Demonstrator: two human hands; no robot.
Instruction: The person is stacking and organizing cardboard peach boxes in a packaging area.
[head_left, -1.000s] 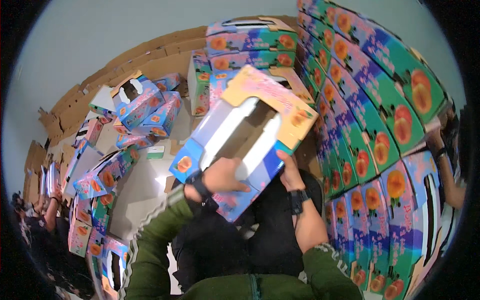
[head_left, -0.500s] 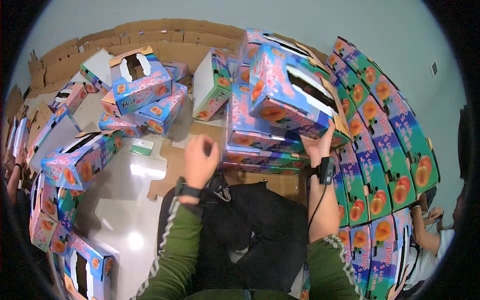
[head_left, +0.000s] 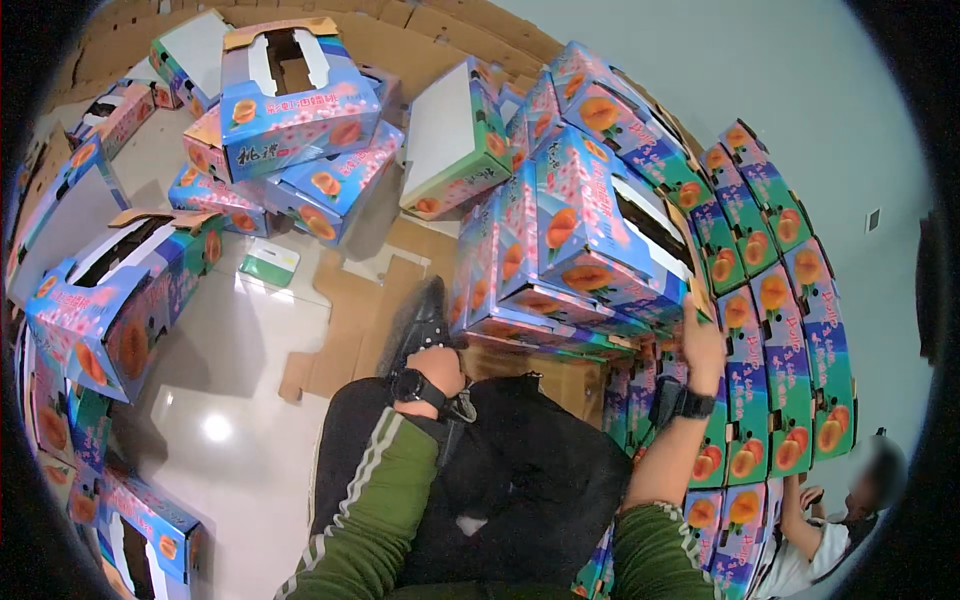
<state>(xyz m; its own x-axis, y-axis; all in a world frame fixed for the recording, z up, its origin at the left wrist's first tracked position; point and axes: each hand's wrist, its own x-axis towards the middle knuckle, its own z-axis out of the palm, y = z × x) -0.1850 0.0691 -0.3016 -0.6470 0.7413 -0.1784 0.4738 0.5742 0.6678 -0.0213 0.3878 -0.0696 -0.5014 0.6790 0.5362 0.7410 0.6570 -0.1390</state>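
Note:
A blue and pink peach carton (head_left: 590, 215), with a cut-out handle opening and a brown flap, rests tilted on a stack of similar cartons (head_left: 482, 262) ahead and to the right. My right hand (head_left: 703, 345) grips its near right corner by the flap; some fingers are hidden behind the edge. My left hand (head_left: 440, 372) is low over my lap, beside a dark shoe (head_left: 420, 320) and away from the cartons. Its back faces up and the fingers are tucked out of sight, so its grip cannot be made out.
A wall of stacked cartons (head_left: 775, 340) rises on the right, with another person (head_left: 815, 540) beyond it. Loose cartons (head_left: 300, 110) lie at the far left; another carton (head_left: 130, 300) stands nearer. A green and white card (head_left: 270, 263) and flattened cardboard (head_left: 345, 320) lie on the floor.
The carton at my right hand has come down onto the stack. My left hand has dropped toward my lap. The view has shifted, and the shoe now shows.

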